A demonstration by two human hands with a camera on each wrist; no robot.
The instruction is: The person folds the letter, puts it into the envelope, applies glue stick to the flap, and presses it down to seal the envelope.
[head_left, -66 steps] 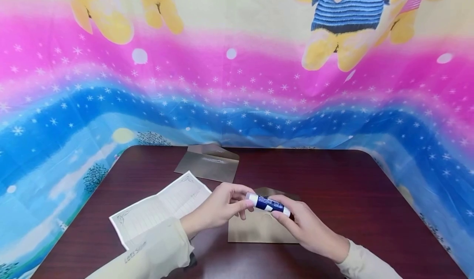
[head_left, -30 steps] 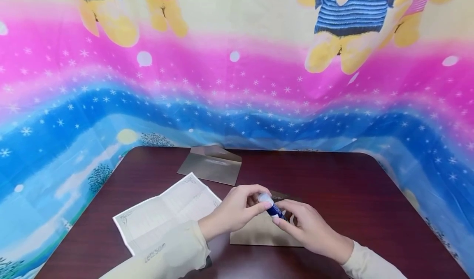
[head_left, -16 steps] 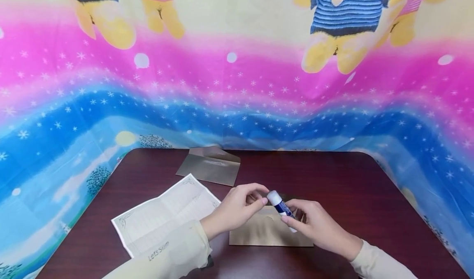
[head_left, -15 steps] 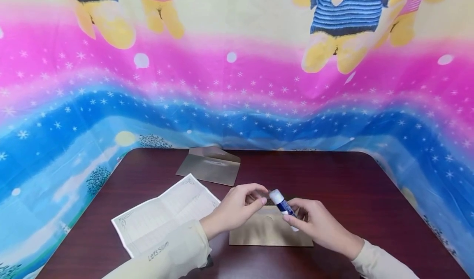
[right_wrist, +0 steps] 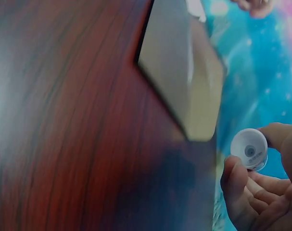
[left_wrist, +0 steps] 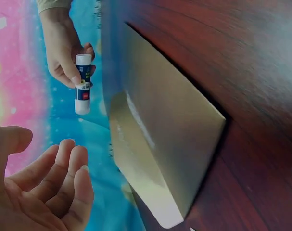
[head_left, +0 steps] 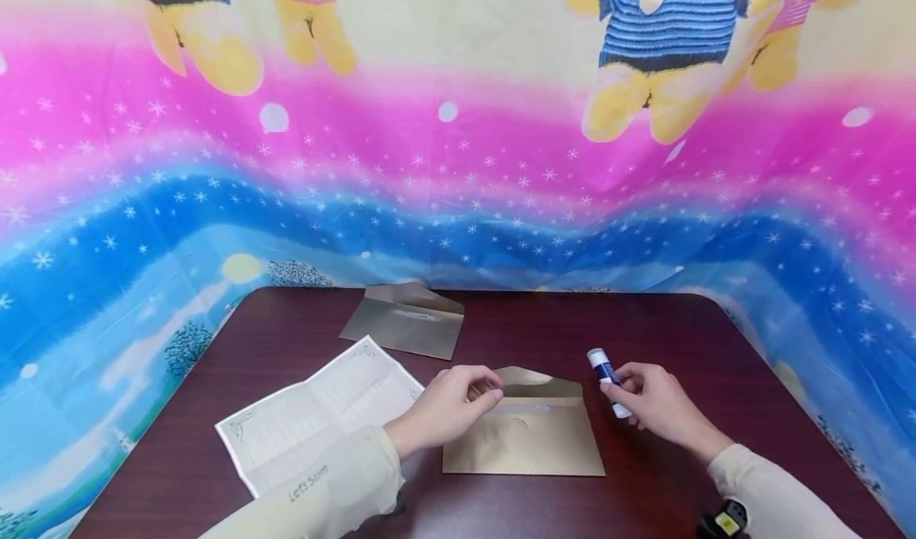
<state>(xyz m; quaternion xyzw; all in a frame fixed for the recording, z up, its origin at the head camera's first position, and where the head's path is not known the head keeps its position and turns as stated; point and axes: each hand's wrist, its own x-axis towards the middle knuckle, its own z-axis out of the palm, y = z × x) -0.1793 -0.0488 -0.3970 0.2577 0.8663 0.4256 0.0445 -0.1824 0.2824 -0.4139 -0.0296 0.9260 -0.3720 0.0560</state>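
Note:
A capped glue stick (head_left: pixel 609 383), white with a dark blue label, is pinched between the thumb and fingers of my right hand (head_left: pixel 661 405), to the right of the near envelope. In the right wrist view the white round base of the glue stick (right_wrist: pixel 250 150) faces the camera. My left hand (head_left: pixel 447 408) hovers at the left side of the gold envelope (head_left: pixel 525 443), its fingers loosely bent with nothing between them; the left wrist view shows the left palm (left_wrist: pixel 49 192) bare. The envelope lies on the table with its flap (head_left: pixel 540 381) raised away from the body.
A second gold envelope (head_left: pixel 404 328), flap unfolded, lies toward the back edge. An unfolded sheet of cream paper (head_left: pixel 315 412) with ornate corners lies at left, partly under the left forearm. The dark wood table (head_left: pixel 644 324) meets a printed cloth (head_left: pixel 458 165) behind.
Earlier both hands were at the glue stick above the near envelope. The left hand let go of it, and the right hand has carried it off to the right, uncovering the envelope.

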